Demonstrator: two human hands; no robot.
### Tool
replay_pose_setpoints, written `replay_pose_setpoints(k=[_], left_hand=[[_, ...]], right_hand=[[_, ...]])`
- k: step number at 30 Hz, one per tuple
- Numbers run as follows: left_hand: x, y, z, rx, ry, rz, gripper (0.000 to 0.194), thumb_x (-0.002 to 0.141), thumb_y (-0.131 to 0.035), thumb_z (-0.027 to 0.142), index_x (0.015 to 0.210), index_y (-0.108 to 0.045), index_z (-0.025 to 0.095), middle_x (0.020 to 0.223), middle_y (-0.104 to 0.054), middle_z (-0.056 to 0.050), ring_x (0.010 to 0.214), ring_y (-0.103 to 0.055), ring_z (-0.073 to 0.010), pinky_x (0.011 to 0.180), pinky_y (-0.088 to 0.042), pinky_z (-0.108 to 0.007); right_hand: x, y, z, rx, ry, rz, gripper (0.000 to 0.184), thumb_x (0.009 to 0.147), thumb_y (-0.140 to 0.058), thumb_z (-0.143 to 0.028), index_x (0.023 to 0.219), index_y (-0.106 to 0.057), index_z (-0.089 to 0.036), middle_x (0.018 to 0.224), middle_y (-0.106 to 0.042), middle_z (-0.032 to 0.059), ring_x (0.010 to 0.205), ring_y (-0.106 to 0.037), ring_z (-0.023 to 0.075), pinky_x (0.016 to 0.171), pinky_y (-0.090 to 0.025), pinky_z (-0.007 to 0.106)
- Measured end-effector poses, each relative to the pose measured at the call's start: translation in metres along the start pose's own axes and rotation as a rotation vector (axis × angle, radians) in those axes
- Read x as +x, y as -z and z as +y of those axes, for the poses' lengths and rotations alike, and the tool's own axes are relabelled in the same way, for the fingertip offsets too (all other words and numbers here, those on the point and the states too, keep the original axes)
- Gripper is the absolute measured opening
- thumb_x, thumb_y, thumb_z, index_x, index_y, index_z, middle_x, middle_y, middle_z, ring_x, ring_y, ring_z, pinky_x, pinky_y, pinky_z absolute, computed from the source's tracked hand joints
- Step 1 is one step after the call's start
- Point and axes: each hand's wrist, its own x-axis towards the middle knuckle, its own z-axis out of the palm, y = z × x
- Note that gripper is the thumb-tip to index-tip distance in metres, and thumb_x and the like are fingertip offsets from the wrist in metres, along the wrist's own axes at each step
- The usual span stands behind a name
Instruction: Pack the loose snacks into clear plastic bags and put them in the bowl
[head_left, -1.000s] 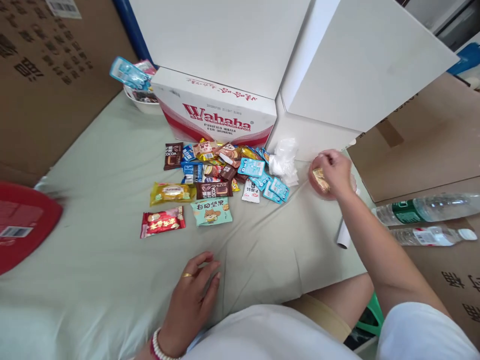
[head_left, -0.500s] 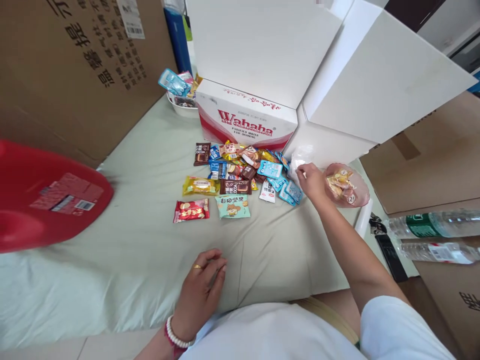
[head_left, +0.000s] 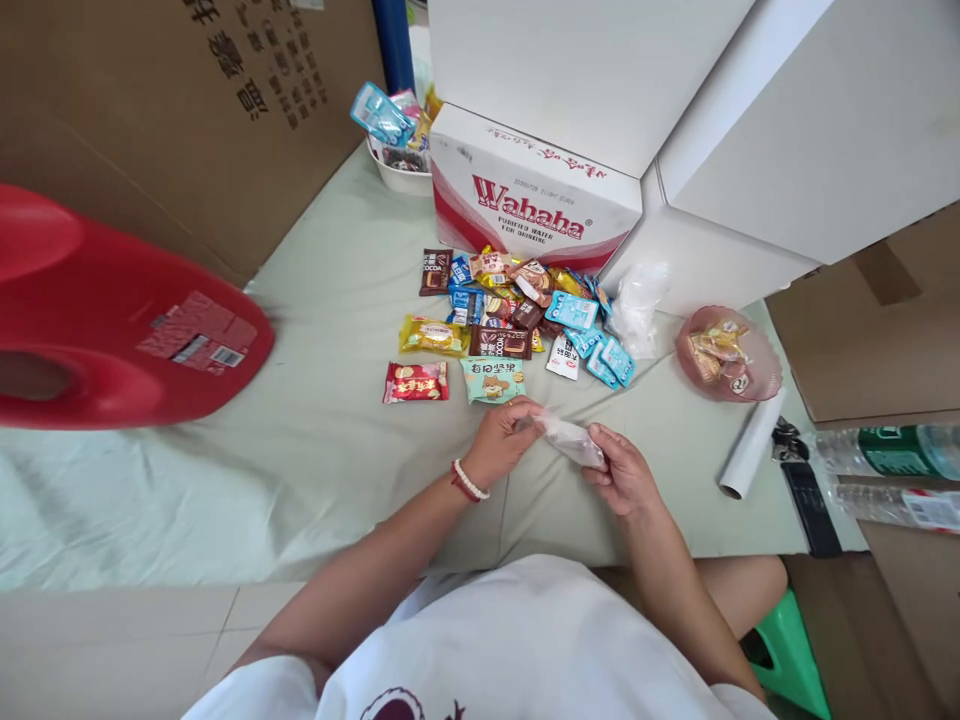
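Between my two hands is a small clear plastic bag (head_left: 571,441), held above the front of the cloth. My left hand (head_left: 504,440) pinches one end of it, and my right hand (head_left: 621,470) grips the other end. Just beyond my left hand lie a green snack packet (head_left: 493,381) with a squirrel on it and a red snack packet (head_left: 416,382). Behind them is a pile of wrapped snacks (head_left: 517,310), brown, yellow and blue. A heap of clear plastic bags (head_left: 637,308) sits to the right of the pile.
A Wahaha carton (head_left: 536,205) stands behind the snacks, with a filled white basket (head_left: 401,175) at its left. A pink bowl (head_left: 761,370) of wrapped snacks and a white roll (head_left: 750,447) are at right. A red jug (head_left: 187,340) stands left; plastic bottles (head_left: 896,452) lie far right.
My right hand has come back from the heap of plastic bags with one bag. My left hand has moved forward and right to take hold of its other end. The view has shifted.
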Motion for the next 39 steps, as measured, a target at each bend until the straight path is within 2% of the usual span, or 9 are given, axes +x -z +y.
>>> replay_pose_setpoints(k=[6,13,15,19,21,24,29,33,39], left_hand=[[0.012,0.005,-0.002,0.011,0.015,0.047,0.015,0.085,-0.068,0.029,0.092,-0.075,0.018,0.094,-0.067,-0.006,0.087,-0.063,-0.0175,0.078,-0.05,-0.029],[0.01,0.025,-0.009,-0.149,-0.037,0.141,0.016,0.08,-0.078,0.035,0.081,-0.073,0.021,0.088,-0.066,-0.005,0.088,-0.062,-0.0181,0.083,-0.051,-0.033],[0.009,0.036,0.003,-0.217,-0.087,-0.033,0.02,0.08,-0.079,0.041,0.08,-0.075,0.021,0.095,-0.07,-0.008,0.096,-0.064,-0.0211,0.09,-0.051,-0.036],[0.006,0.045,0.024,-0.193,-0.018,-0.715,0.035,0.087,-0.069,0.054,0.085,-0.08,0.022,0.1,-0.076,-0.015,0.091,-0.069,-0.0245,0.087,-0.054,-0.038],[0.004,0.041,0.024,-0.138,0.064,-0.847,0.044,0.092,-0.061,0.059,0.084,-0.08,0.02,0.09,-0.075,-0.014,0.076,-0.068,-0.0203,0.076,-0.054,-0.034],[0.001,0.029,0.014,-0.053,0.133,-0.689,0.051,0.093,-0.056,0.06,0.073,-0.073,0.016,0.069,-0.065,-0.005,0.057,-0.053,-0.0114,0.059,-0.045,-0.025],[0.0,0.014,-0.002,-0.028,0.149,-0.284,0.038,0.086,-0.069,0.054,0.088,-0.072,0.016,0.081,-0.058,-0.001,0.064,-0.045,-0.0095,0.059,-0.039,-0.022],[-0.002,0.007,-0.005,-0.079,0.238,-0.23,0.046,0.081,-0.073,0.053,0.108,-0.07,0.016,0.093,-0.064,-0.004,0.067,-0.048,-0.0097,0.062,-0.041,-0.023],[-0.001,0.005,-0.01,-0.118,0.302,-0.174,0.035,0.078,-0.075,0.049,0.081,-0.069,0.015,0.07,-0.062,0.001,0.064,-0.051,-0.0105,0.061,-0.039,-0.023]], right_hand=[[0.001,0.023,0.011,0.158,-0.091,-0.02,0.041,0.067,-0.092,-0.036,0.071,-0.057,-0.017,0.056,-0.045,-0.0081,0.043,-0.023,0.0012,0.032,-0.02,0.01],[-0.001,0.041,0.008,0.232,0.075,0.081,0.039,0.073,-0.089,-0.034,0.071,-0.054,-0.018,0.06,-0.045,-0.0071,0.045,-0.03,0.0029,0.034,-0.025,0.011],[-0.002,0.044,0.006,0.237,0.186,0.156,0.038,0.072,-0.09,-0.033,0.074,-0.055,-0.019,0.063,-0.048,-0.0064,0.048,-0.036,0.0037,0.037,-0.031,0.012],[-0.001,0.047,0.003,0.249,0.339,0.22,0.036,0.069,-0.091,-0.027,0.077,-0.057,-0.019,0.069,-0.052,-0.0058,0.055,-0.044,0.0048,0.046,-0.041,0.014],[0.0,0.046,0.002,0.274,0.344,0.201,0.035,0.07,-0.09,-0.027,0.075,-0.057,-0.019,0.068,-0.051,-0.0059,0.054,-0.044,0.0049,0.045,-0.04,0.015],[0.002,0.042,-0.001,0.319,0.299,0.161,0.031,0.073,-0.087,-0.03,0.075,-0.058,-0.019,0.063,-0.051,-0.0066,0.049,-0.041,0.0049,0.041,-0.037,0.015],[0.009,0.025,-0.001,0.322,0.18,-0.012,0.025,0.079,-0.08,-0.035,0.081,-0.06,-0.02,0.063,-0.052,-0.0064,0.043,-0.035,0.0036,0.033,-0.029,0.014],[0.015,0.007,0.004,0.336,0.103,-0.101,0.026,0.079,-0.081,-0.034,0.083,-0.059,-0.02,0.06,-0.047,-0.0076,0.043,-0.035,0.0036,0.032,-0.026,0.011],[0.015,-0.007,0.002,0.325,0.143,-0.112,0.031,0.077,-0.083,-0.03,0.077,-0.054,-0.021,0.063,-0.044,-0.0072,0.047,-0.034,0.0043,0.034,-0.026,0.01]])
